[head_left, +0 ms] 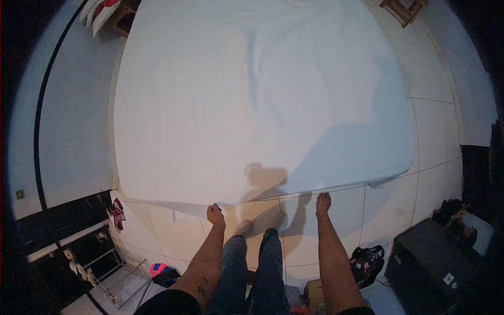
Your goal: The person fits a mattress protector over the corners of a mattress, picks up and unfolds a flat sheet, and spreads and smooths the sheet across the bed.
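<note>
A white bed sheet (210, 115) lies over a wide mattress, with some creases running down its middle. At the near edge, my left hand (214, 214) is closed on the sheet's hem, which is drawn out from the mattress in a pale flap. My right hand (323, 203) is closed too, farther right along the same edge. Its fingers meet the sheet's border there, though the fabric inside the fist is mostly hidden. Near the right corner a bit of loose cloth (382, 183) hangs below the mattress.
Light floor tiles (341, 231) surround the bed. At lower right stand a dark box-shaped case (430, 257) and a patterned bag (366, 264). A metal rack (118, 273) stands lower left, near a red patterned cloth (117, 214). A wooden stool (404, 11) is at upper right.
</note>
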The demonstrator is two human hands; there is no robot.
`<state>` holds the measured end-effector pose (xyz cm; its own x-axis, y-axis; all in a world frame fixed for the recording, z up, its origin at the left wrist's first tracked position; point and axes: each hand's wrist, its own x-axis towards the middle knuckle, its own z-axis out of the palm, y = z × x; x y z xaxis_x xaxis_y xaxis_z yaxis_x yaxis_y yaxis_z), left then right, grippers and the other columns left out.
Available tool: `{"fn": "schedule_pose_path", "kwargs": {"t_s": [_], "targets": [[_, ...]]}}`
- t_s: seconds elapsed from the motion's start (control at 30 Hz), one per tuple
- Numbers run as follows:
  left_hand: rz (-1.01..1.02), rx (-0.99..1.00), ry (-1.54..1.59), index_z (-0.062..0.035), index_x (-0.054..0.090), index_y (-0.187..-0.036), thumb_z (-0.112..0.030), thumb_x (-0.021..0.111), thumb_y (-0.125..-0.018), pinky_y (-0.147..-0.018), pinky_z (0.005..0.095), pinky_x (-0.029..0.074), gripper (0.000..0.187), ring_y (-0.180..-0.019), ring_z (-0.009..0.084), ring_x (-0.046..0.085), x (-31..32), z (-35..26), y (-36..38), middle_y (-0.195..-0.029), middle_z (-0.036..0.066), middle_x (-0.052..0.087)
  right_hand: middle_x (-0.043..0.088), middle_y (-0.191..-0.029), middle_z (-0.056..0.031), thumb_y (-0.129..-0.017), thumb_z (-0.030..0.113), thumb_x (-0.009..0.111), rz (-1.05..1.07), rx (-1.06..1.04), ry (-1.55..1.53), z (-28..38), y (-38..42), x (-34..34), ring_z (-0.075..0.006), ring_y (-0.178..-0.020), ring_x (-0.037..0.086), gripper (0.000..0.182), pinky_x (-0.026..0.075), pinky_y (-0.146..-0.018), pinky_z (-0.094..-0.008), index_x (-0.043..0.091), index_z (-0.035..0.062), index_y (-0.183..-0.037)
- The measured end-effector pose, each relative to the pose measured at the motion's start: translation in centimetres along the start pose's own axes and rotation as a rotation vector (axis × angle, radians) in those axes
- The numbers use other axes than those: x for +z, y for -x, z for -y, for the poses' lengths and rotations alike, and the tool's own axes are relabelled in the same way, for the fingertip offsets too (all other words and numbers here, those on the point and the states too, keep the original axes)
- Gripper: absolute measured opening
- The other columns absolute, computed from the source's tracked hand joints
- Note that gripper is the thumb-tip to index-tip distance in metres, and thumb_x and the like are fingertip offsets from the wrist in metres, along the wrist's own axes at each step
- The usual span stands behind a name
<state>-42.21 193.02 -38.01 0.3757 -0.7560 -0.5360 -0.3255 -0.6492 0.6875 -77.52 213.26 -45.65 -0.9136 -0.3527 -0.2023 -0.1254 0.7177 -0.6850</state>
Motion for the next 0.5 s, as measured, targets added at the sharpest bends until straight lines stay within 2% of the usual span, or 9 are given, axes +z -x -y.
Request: {"fn": "schedule_pose_path", "kwargs": {"t_s": [0.07,0.1,0.17,0.2,0.23,0.27,0.37,0.43,0.5], "targets": [[-0.001,-0.196,0.001,-0.0126,0.041,-0.072,-0.032,0.045,-0.080,-0.044,0.0257,0.036,0.021,-0.053,0.0106,0.042,-0.1,-1.1,0.4,-0.062,0.000,0.045,0.050,-0.079,-0.0040,-0.075,0.013,0.051,0.069,0.657,-0.656,0.9,0.7,-1.3,-0.0151,-0.068,0.048,0.026,0.041,-0.054,-0.0301,0.043,0.0072,-0.099],[-0.002,-0.200,0.003,-0.0126,0.041,-0.072,-0.032,0.045,-0.080,-0.044,0.0257,0.036,0.021,-0.053,0.0106,0.042,0.4,-1.6,0.7,-0.062,0.000,0.045,0.049,-0.083,-0.0029,-0.074,0.010,0.052,-0.031,0.685,-0.662,1.9,-0.1,-2.1,-0.0115,-0.068,0.047,0.030,0.039,-0.050,-0.0258,0.041,0.0094,-0.102],[0.007,-0.369,0.351,-0.0099,0.043,-0.085,-0.034,0.041,-0.081,-0.046,0.0262,0.038,0.024,-0.060,0.0130,0.049,2.3,-3.4,2.1,-0.074,0.002,0.050,0.048,-0.086,-0.0031,-0.074,0.009,0.052,-0.029,0.687,-0.757,6.1,-3.9,-4.5,-0.0114,-0.068,0.047,0.033,0.040,-0.052,-0.0255,0.040,0.0100,-0.105],[0.004,-0.373,0.344,-0.0099,0.043,-0.085,-0.034,0.041,-0.081,-0.046,0.0262,0.038,0.024,-0.060,0.0130,0.049,2.5,-3.9,3.0,-0.074,0.002,0.050,0.048,-0.088,-0.0033,-0.074,0.008,0.053,-0.034,0.690,-0.857,6.6,-4.5,-5.2,-0.0112,-0.068,0.047,0.036,0.040,-0.053,-0.0252,0.039,0.0106,-0.107],[0.058,-0.435,0.428,-0.0107,0.041,-0.089,-0.036,0.039,-0.082,-0.049,0.0273,0.039,0.026,-0.065,0.0144,0.049,3.4,-4.7,3.5,-0.080,0.003,0.049,0.050,-0.089,-0.0045,-0.075,0.011,0.052,0.037,0.548,-0.893,2.3,-4.9,-4.3,-0.0118,-0.072,0.047,0.032,0.041,-0.058,-0.0246,0.042,0.0080,-0.105],[0.111,-0.499,0.517,-0.0116,0.040,-0.092,-0.038,0.037,-0.083,-0.053,0.0285,0.040,0.028,-0.070,0.0158,0.050,4.0,-5.1,3.8,-0.085,0.003,0.049,0.050,-0.089,-0.0045,-0.075,0.011,0.052,0.037,0.540,-0.894,1.4,-5.0,-3.4,-0.0118,-0.072,0.047,0.032,0.041,-0.058,-0.0246,0.042,0.0080,-0.105],[0.134,-0.507,0.454,-0.0115,0.041,-0.093,-0.041,0.034,-0.084,-0.057,0.0322,0.041,0.032,-0.075,0.0184,0.052,4.7,-4.1,5.9,-0.085,0.005,0.049,0.051,-0.090,-0.0050,-0.078,0.013,0.050,0.105,0.419,-0.835,-0.8,-4.4,-3.4,-0.0130,-0.078,0.048,0.029,0.041,-0.064,-0.0237,0.044,0.0042,-0.104],[0.250,-0.437,0.321,-0.0090,0.045,-0.094,-0.044,0.038,-0.083,-0.065,0.0382,0.040,0.037,-0.083,0.0211,0.051,5.8,-3.8,7.7,-0.091,0.007,0.051,0.056,-0.087,-0.0041,-0.080,0.016,0.045,0.086,0.186,-0.334,-2.1,-4.6,-4.1,-0.0141,-0.076,0.050,0.022,0.040,-0.068,-0.0241,0.052,0.0069,-0.099],[0.372,-0.402,0.184,-0.0104,0.045,-0.097,-0.046,0.040,-0.081,-0.066,0.0391,0.040,0.040,-0.083,0.0225,0.051,7.5,-4.1,9.1,-0.092,0.008,0.051,0.055,-0.093,-0.0085,-0.081,0.020,0.046,0.109,0.194,-0.382,-1.3,-3.3,-5.1,-0.0155,-0.082,0.051,0.026,0.039,-0.074,-0.0255,0.050,0.0078,-0.104]]}}
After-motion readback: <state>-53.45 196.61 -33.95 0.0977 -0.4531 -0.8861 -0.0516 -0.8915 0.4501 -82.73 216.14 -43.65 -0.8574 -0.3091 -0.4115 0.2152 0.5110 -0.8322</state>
